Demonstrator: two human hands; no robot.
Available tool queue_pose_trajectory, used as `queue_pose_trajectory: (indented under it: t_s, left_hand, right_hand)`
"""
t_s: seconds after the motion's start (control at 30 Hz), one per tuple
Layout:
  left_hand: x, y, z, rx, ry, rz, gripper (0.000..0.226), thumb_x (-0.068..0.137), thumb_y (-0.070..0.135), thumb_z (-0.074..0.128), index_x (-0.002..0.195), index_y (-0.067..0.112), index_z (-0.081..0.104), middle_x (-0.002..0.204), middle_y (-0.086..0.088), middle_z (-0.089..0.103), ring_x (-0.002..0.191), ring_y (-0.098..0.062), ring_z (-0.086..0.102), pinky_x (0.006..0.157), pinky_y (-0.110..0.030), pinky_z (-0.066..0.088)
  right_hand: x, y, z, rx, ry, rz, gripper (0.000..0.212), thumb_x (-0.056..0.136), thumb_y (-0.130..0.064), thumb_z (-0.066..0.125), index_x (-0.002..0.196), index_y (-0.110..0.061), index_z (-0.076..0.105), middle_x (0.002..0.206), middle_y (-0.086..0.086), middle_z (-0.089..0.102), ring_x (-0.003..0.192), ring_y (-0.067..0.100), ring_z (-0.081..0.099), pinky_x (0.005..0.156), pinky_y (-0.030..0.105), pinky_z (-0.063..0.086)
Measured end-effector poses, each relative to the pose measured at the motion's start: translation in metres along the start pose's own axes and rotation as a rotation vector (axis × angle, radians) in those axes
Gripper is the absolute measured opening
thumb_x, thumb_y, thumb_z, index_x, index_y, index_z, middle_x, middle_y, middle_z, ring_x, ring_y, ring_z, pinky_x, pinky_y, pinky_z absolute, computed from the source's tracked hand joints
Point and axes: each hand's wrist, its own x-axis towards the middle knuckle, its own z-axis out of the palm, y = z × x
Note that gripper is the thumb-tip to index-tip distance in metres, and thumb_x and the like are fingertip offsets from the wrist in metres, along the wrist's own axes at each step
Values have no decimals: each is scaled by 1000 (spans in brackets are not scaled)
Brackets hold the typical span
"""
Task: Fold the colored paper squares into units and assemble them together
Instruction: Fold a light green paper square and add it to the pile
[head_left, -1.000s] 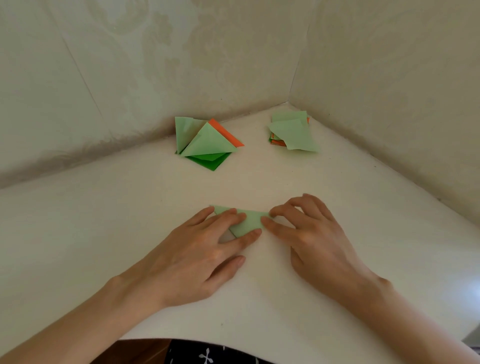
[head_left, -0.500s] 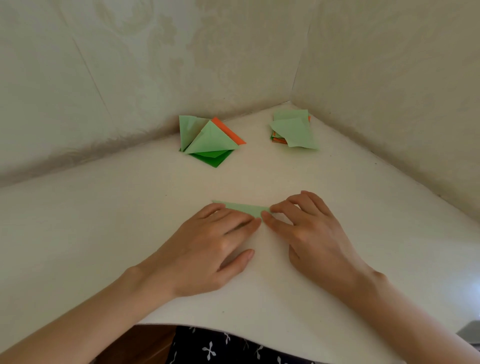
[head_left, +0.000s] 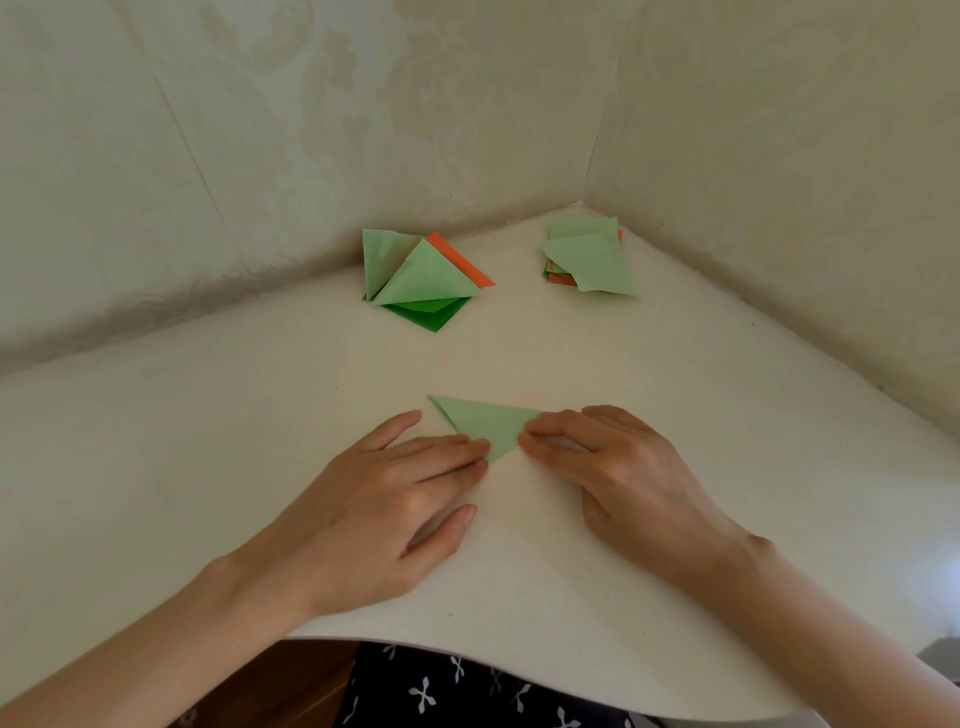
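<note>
Pressing green paper triangle (head_left: 488, 423) to table (head_left: 208, 441) with flat left hand (head_left: 395, 499), long edge running left-right, right hand (head_left: 623, 467) bent-fingered at right corner, grip unclear.

Single view: wide-angle head camera, looking forward and down across the white table (head_left: 675, 415) toward the corner where two walls (head_left: 260, 156) meet. Close range: left hand (head_left: 395, 499) and right hand (head_left: 613, 467) reach in from the bottom edge and meet at the green paper triangle (head_left: 485, 423) near frame centre. Table's near edge curves along the bottom.
</note>
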Motion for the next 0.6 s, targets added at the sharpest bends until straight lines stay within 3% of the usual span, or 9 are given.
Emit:
queue_pose_trajectory:
  t_s: [0.07,0.13,0.23,0.33,0.47,0.57,0.6]
  left_hand:
    - [-1,-4,-4,-22,57,4,37,93,31,43,113,15,69,122,4,64,115,-8,57,105,-34,34]
    - [4,-3,-6,-31,46,-35,42,94,33,41,123,13,62,130,2,59,122,-9,50,107,-32,31]
    - [20,2,-1,16,-115,-58,59,96,51,26,143,17,39,151,5,32,139,-7,24,113,-29,15]
    - [27,0,9,25,-195,-77,75,88,67,2,150,27,15,157,13,6,141,2,-3,115,-24,-7]
    - [20,-4,4,55,-208,-91,77,85,73,0,149,34,16,157,10,8,143,-5,3,112,-25,-11]
    - [10,-11,0,118,-267,-114,78,77,78,-13,146,45,3,156,10,-6,141,-4,-11,112,-26,-15]
    - [9,-12,-2,139,-258,-116,75,81,77,-9,146,44,8,157,6,2,142,-7,-3,113,-28,-10]
  right_hand:
    - [0,-1,0,-3,-15,16,54,70,-2,29,102,-7,72,101,6,69,78,26,65,69,27,50]
    - [1,-1,0,4,-30,28,53,72,-2,29,102,-6,72,100,7,69,76,26,65,68,27,50]
    - [2,-2,-2,17,-49,34,53,71,-2,30,103,-7,71,100,6,68,77,25,64,69,27,50]
    - [2,-3,-3,38,-72,57,56,70,-2,29,107,-7,70,102,5,68,77,26,65,70,29,52]
    - [2,-4,-2,16,-88,82,58,68,-3,28,107,-10,70,105,4,68,77,22,65,77,30,43]
    - [2,-3,-2,16,-101,100,58,68,-2,26,104,-9,71,105,5,67,78,21,66,79,28,38]
    - [2,-3,-2,23,-103,105,59,68,-2,25,104,-9,71,105,5,67,77,20,66,80,28,38]
